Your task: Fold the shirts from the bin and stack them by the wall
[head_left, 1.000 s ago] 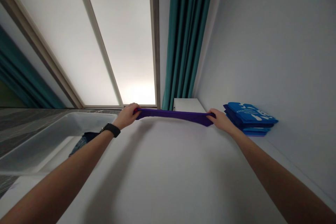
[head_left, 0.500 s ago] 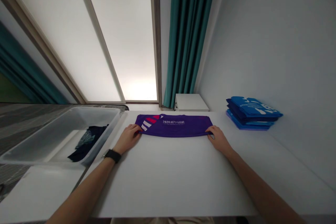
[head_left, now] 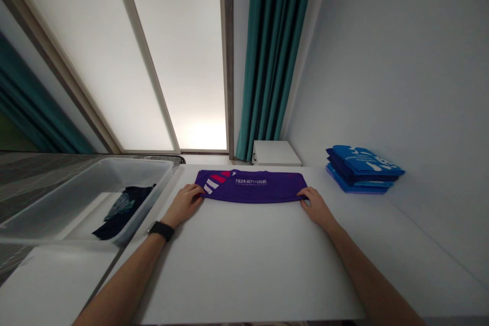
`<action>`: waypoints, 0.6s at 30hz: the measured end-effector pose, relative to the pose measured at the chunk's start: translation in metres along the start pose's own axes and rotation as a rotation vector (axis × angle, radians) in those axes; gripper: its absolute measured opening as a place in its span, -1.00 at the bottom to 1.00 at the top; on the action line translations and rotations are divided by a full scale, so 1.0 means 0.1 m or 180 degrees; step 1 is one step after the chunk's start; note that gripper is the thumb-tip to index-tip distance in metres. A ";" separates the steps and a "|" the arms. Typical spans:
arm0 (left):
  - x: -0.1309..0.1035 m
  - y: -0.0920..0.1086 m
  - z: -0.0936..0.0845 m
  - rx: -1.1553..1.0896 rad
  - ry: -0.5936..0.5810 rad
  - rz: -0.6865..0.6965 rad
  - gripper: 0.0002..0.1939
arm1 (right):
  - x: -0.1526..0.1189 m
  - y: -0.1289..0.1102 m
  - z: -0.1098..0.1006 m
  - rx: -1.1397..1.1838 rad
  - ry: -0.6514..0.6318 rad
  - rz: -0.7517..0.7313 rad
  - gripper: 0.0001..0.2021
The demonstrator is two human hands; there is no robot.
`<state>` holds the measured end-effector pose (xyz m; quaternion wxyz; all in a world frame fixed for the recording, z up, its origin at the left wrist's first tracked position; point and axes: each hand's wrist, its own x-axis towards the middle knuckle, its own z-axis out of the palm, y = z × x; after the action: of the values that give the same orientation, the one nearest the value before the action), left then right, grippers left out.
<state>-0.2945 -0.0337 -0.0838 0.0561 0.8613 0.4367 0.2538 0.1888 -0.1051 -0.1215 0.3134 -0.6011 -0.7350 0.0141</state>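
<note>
Purple cloth (head_left: 267,193) lowered, flat on white table (head_left: 244,260)

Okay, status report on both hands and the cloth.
Left hand and right hand pinching purple cloth's near corners. Cloth folded flat on table. Nothing visible in the way.

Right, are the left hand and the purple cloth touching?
Touching. The head view shows the left hand with its fingertips pinching the near left corner of the purple cloth.

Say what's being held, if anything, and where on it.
The purple cloth, at its two near corners: left hand on one, right hand on the other.
</note>
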 end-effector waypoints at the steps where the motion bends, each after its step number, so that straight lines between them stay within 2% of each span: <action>1: 0.00 0.01 -0.01 0.0026 -0.0011 -0.0002 -0.81 | 0.00 -0.01 0.00 -0.0005 -0.0007 0.0004 -0.79; 10: -0.09 0.09 -0.05 0.0165 -0.0077 0.0112 -0.82 | -0.06 -0.06 -0.06 0.0041 -0.0066 -0.0100 -0.82; 18: -0.57 0.28 -0.21 0.0010 -0.0207 0.0146 -0.80 | -0.50 -0.23 -0.22 -0.0003 -0.0159 -0.0149 -0.81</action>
<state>-0.3120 -0.0979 -0.0781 0.0630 0.8790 0.4151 0.2262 0.1829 -0.1639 -0.1163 0.2950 -0.5833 -0.7565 0.0214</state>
